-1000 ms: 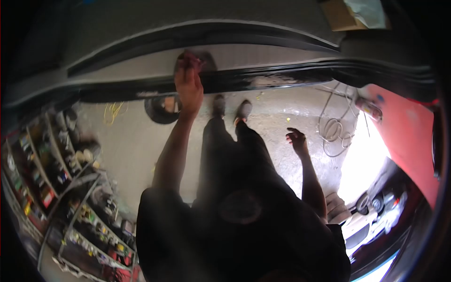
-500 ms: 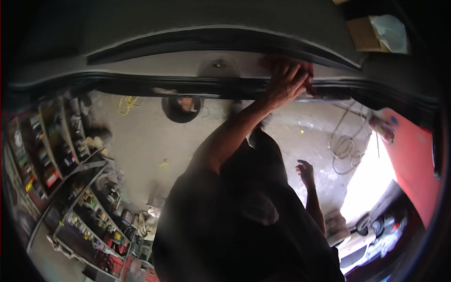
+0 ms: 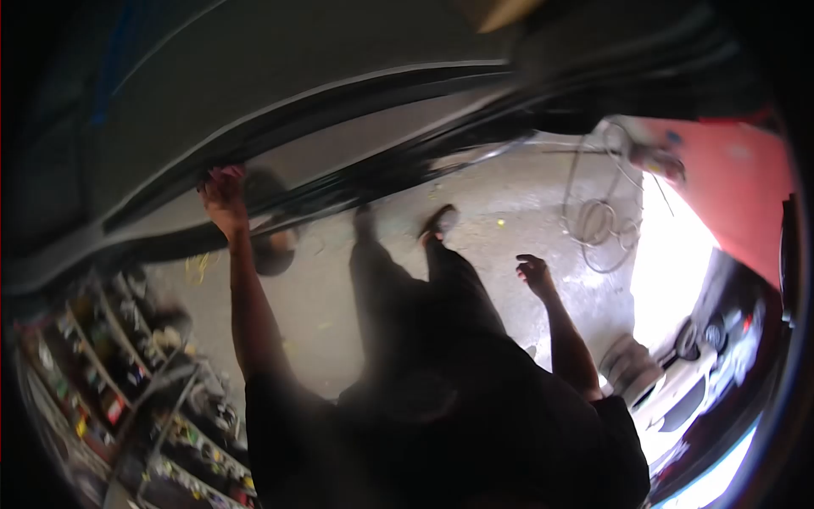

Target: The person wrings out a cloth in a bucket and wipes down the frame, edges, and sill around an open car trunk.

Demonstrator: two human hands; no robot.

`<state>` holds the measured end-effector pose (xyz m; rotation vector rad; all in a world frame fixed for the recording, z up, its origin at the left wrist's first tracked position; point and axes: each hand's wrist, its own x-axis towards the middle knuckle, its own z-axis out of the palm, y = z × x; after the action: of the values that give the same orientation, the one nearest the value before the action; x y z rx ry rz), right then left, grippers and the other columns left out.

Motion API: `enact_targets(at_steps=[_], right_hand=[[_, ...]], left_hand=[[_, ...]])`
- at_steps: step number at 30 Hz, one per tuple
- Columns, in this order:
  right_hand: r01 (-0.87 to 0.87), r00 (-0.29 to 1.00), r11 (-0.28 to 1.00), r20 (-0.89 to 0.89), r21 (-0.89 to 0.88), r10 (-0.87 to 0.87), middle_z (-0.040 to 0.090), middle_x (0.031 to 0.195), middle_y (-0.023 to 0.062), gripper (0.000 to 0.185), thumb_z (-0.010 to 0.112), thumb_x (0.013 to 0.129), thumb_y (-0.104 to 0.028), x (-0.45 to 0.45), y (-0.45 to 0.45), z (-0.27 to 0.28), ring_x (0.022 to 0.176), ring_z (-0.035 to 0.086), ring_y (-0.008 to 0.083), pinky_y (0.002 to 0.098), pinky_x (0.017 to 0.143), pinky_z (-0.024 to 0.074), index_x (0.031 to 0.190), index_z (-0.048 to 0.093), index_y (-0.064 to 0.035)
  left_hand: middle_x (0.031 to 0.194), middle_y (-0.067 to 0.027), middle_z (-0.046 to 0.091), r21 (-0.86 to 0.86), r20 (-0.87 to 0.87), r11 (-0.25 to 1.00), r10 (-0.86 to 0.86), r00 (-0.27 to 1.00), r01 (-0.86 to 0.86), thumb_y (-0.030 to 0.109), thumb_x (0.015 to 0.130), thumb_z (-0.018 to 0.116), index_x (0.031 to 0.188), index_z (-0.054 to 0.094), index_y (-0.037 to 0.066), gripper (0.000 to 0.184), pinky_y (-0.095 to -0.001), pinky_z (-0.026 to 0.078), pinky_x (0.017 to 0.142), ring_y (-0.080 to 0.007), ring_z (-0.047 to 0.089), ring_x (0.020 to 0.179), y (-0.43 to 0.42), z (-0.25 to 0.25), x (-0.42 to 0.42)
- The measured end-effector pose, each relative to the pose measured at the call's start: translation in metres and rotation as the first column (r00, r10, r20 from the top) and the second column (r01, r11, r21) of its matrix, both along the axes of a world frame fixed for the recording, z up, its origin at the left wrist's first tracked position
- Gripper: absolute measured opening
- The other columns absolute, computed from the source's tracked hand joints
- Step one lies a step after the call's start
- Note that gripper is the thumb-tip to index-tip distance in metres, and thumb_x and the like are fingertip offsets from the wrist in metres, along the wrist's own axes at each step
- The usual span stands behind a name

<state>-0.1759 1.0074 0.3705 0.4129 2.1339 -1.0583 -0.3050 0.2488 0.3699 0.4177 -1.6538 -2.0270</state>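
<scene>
A small dark-red cloth (image 3: 225,175) is bunched under the fingers of my left hand (image 3: 224,204). That hand presses on the grey inner sill (image 3: 365,136) of a vehicle opening, near the left end of its dark curved trim. My right hand (image 3: 534,273) hangs over the floor at the right, fingers loosely bent and apart, holding and touching nothing.
Shelves packed with small items (image 3: 110,356) stand at the lower left. A coiled hose (image 3: 598,225) lies on the concrete floor beside a red panel (image 3: 738,187). My shoe (image 3: 443,220) is below the black edge. A cardboard box (image 3: 500,12) shows at the top.
My left hand first swept right along the sill with the cloth, then came back far to the left. The view has tilted. My right hand still hangs free.
</scene>
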Motion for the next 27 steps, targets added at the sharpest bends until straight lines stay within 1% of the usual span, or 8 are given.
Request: enact_targets(at_steps=[2, 7, 11, 14, 17, 20, 23, 27], right_hand=[[0.005, 0.999, 0.996, 0.032, 0.084, -0.007, 0.073, 0.084, 0.0080, 0.032, 0.059, 0.097, -0.017, 0.005, 0.034, 0.001, 0.073, 0.069, 0.0145, 0.0289, 0.062, 0.0549, 0.125, 0.069, -0.0048], [0.117, 0.992, 0.989, 0.047, 0.086, -0.121, 0.073, 0.084, 0.0085, 0.033, 0.059, 0.096, -0.016, 0.007, 0.080, 0.027, 0.074, 0.069, 0.0150, 0.0292, 0.064, 0.0562, 0.125, 0.069, -0.0029], [0.138, 0.990, 0.986, 0.002, 0.097, -0.139, 0.073, 0.085, 0.0085, 0.031, 0.057, 0.097, -0.012, 0.005, 0.101, 0.037, 0.074, 0.069, 0.0153, 0.0293, 0.064, 0.0559, 0.124, 0.069, -0.0020], [0.071, 0.990, 0.993, -0.127, 0.093, -0.059, 0.072, 0.084, 0.0083, 0.030, 0.056, 0.098, -0.013, 0.004, 0.117, 0.045, 0.072, 0.068, 0.0150, 0.0288, 0.062, 0.0558, 0.123, 0.068, -0.0023], [0.163, 0.983, 0.983, -0.092, 0.078, -0.156, 0.073, 0.082, 0.0100, 0.032, 0.060, 0.092, -0.012, 0.004, 0.118, 0.056, 0.071, 0.069, 0.0161, 0.0307, 0.065, 0.0552, 0.121, 0.070, -0.0012], [0.125, 0.991, 0.992, -0.045, 0.030, -0.124, 0.073, 0.082, 0.0093, 0.030, 0.060, 0.095, -0.013, 0.026, 0.130, 0.045, 0.070, 0.069, 0.0155, 0.0302, 0.062, 0.0557, 0.121, 0.070, -0.0018], [-0.243, 0.922, 0.964, -0.281, 0.112, 0.265, 0.073, 0.078, 0.0090, 0.027, 0.063, 0.096, -0.011, 0.058, 0.190, -0.027, 0.066, 0.069, 0.0153, 0.0300, 0.058, 0.0561, 0.120, 0.070, -0.0019], [0.046, 0.999, 0.996, 0.004, 0.077, -0.047, 0.074, 0.079, 0.0108, 0.027, 0.065, 0.093, -0.009, 0.017, 0.158, -0.013, 0.065, 0.070, 0.0153, 0.0307, 0.058, 0.0566, 0.117, 0.073, -0.0009]], left_hand=[[0.122, -0.0188, 0.061, -0.848, 0.086, 0.518, 0.340, 0.936, -0.111, 0.027, 0.110, 0.044, 0.131, 0.054, 0.004, 0.033, -0.0461, 0.048, 0.107, -0.0307, 0.061, 0.114, 0.102, -0.015, -0.030], [0.137, -0.0200, 0.051, -0.950, 0.067, 0.310, 0.325, 0.943, -0.040, 0.018, 0.097, 0.054, 0.134, 0.055, 0.009, 0.038, -0.0589, 0.029, 0.115, -0.0428, 0.047, 0.131, 0.305, 0.015, -0.087], [0.126, -0.0226, 0.053, -0.838, 0.086, 0.545, 0.140, 0.986, -0.004, 0.004, 0.085, 0.060, 0.129, 0.059, 0.010, 0.045, -0.0574, 0.035, 0.106, -0.0456, 0.047, 0.126, 0.473, 0.033, -0.158], [0.120, -0.0194, 0.054, -0.324, 0.084, 0.938, 0.159, 0.984, -0.124, 0.006, 0.097, 0.053, 0.122, 0.059, 0.006, 0.025, -0.0504, 0.038, 0.103, -0.0372, 0.051, 0.117, 0.573, 0.095, -0.218], [0.116, -0.0180, 0.056, 0.063, -0.096, 0.985, 0.166, 0.981, -0.160, 0.011, 0.103, 0.049, 0.126, 0.056, 0.003, 0.025, -0.0413, 0.044, 0.096, -0.0315, 0.057, 0.107, 0.579, 0.186, -0.258], [0.120, -0.0190, 0.060, -0.027, -0.406, 1.000, -0.002, 0.914, -0.010, 0.016, 0.107, 0.046, 0.135, 0.051, 0.002, 0.032, -0.0392, 0.045, 0.097, -0.0308, 0.058, 0.106, 0.541, 0.238, -0.293], [0.128, -0.0163, 0.060, 0.046, -0.366, 0.992, -0.095, 0.926, 0.120, 0.023, 0.112, 0.043, 0.140, 0.048, -0.002, 0.038, -0.0371, 0.042, 0.106, -0.0272, 0.057, 0.120, 0.555, 0.155, -0.314], [0.132, -0.0130, 0.059, -0.130, -0.231, 0.976, -0.204, 0.951, 0.177, 0.014, 0.111, 0.046, 0.142, 0.050, 0.001, 0.034, -0.0343, 0.052, 0.100, -0.0203, 0.060, 0.117, 0.547, 0.064, -0.253]])
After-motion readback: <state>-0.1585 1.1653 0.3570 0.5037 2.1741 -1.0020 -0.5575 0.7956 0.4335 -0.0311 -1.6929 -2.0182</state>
